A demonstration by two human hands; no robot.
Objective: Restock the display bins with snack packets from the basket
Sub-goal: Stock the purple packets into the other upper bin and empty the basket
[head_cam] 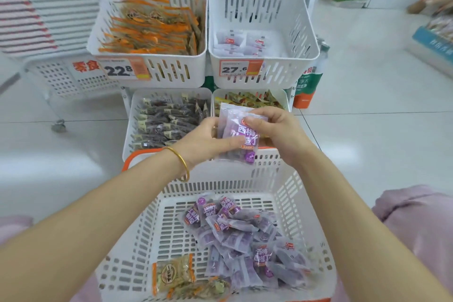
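Note:
A white slotted basket (152, 233) with an orange rim sits in front of me, holding a pile of purple snack packets (247, 240) and a few orange-edged packets (172, 274). Above its far rim, both hands hold a small stack of purple packets (241, 135). My left hand (203, 141) grips the stack from the left and underneath. My right hand (274, 130) pinches its top right edge. The upper right display bin (304, 32), price tag 27.6, holds a few of the same pale purple packets (239, 43) on its bottom.
The upper left bin (103, 32), tagged 22.8, is full of orange packets. The lower left bin (130, 125) holds dark packets; the lower right bin (284, 98) holds yellow-green ones. A wheeled white rack (61, 78) stands left, a green-orange bottle pack (308, 83) right, tiled floor around.

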